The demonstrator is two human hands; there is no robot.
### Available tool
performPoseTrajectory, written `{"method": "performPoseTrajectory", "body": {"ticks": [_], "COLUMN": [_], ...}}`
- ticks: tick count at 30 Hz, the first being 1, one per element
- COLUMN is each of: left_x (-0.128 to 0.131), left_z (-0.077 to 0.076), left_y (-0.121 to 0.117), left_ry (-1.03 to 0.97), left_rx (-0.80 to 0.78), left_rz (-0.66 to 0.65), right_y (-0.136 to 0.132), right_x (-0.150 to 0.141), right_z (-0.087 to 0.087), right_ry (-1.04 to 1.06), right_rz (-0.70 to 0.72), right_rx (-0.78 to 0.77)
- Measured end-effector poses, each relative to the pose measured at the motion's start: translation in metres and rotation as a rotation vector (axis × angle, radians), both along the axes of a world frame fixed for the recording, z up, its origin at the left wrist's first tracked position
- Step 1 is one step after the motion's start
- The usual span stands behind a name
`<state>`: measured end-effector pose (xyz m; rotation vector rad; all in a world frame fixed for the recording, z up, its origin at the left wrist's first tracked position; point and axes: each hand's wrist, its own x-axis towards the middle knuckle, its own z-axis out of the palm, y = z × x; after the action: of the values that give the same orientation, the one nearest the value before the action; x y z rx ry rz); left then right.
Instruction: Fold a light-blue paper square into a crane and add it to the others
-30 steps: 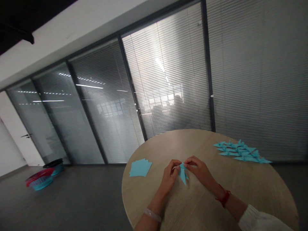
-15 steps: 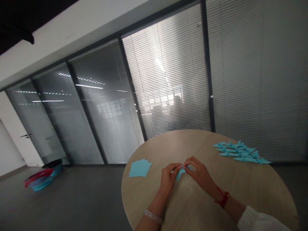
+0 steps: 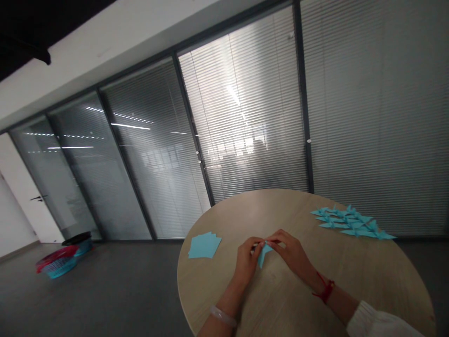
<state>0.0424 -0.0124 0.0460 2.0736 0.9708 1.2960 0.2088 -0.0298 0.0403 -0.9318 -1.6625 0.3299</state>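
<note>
A small folded piece of blue paper (image 3: 264,255) is pinched between my two hands over the middle of the round table. My left hand (image 3: 248,256) grips its upper left edge between thumb and fingers. From the other side, my right hand (image 3: 288,249) pinches the top of the same paper, fingertips close to those of the left. Part of the fold is hidden behind the fingers; a pointed flap hangs down below them. To the left lies a stack of flat blue paper sheets (image 3: 204,245). Several folded blue paper cranes (image 3: 351,222) are grouped on the right.
The round wooden table (image 3: 242,213) has its curved left edge near the paper stack. On the floor at far left stand a red and blue basket (image 3: 58,263) and a dark-rimmed blue basin (image 3: 81,244). Glass partitions with blinds (image 3: 250,112) rise behind the table.
My left hand has shifted slightly right and the fingertips have drawn closer together. The folded paper has turned a little, its flap now pointing lower; less of it shows beside the right hand.
</note>
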Motion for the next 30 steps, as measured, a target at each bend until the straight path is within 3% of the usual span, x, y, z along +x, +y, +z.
{"method": "performPoseTrajectory", "body": {"ticks": [11, 21, 26, 30], "left_x": [0.0, 0.0, -0.001, -0.003], "left_z": [-0.001, -0.002, -0.003, -0.005], "left_y": [0.0, 0.009, 0.013, 0.017], "left_ry": [-0.019, -0.276, -0.4, -0.399], "left_rx": [-0.07, -0.363, -0.459, -0.44], "left_rz": [-0.035, -0.274, -0.234, -0.147], "right_y": [0.003, 0.015, 0.017, 0.015], "right_x": [0.001, 0.008, 0.003, 0.003], "right_z": [-0.004, -0.006, -0.008, -0.005], "right_ry": [0.054, 0.32, 0.405, 0.44], "right_rz": [0.024, 0.048, 0.129, 0.142], "right_rx": [-0.137, -0.298, -0.394, -0.45]}}
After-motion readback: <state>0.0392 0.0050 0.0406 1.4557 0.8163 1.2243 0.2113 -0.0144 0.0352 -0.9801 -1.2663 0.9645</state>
